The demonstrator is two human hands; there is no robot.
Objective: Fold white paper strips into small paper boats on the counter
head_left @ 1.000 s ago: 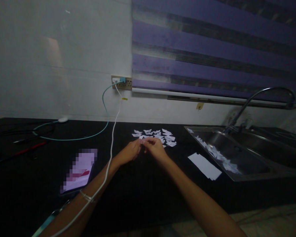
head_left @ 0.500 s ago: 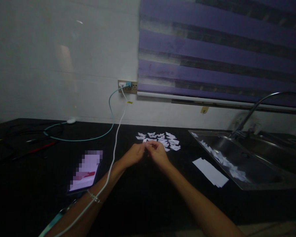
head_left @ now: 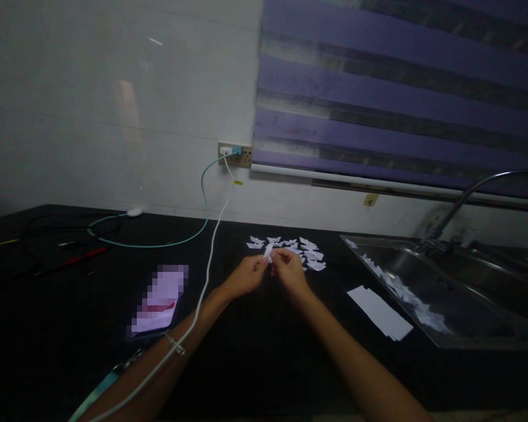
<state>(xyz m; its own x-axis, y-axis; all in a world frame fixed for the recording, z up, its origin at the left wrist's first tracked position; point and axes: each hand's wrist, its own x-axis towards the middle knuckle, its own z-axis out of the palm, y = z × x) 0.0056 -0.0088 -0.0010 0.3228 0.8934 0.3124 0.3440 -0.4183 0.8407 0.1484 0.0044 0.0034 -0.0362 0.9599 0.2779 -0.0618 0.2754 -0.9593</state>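
A small folded piece of white paper (head_left: 268,252) is pinched between my two hands, above the dark countertop. My left hand (head_left: 249,274) grips it from the left, thumb and fingertips together. From the right, my right hand (head_left: 289,269) closes its fingertips on the same paper. Just behind the hands lie several folded white paper boats (head_left: 313,255), partly hidden by my fingers. Right of my right arm is a stack of flat white paper strips (head_left: 381,313).
At the right is a steel sink (head_left: 470,305) with a curved faucet (head_left: 455,202); several more folded papers (head_left: 411,296) lie along its left rim. A phone (head_left: 161,302) lies left of my left arm. A white cable (head_left: 209,258) crosses that forearm. Other cables (head_left: 81,258) lie at the far left.
The folded paper now stands up more visibly between my fingertips. My hands stay together in front of the paper boats. The whole view has shifted slightly.
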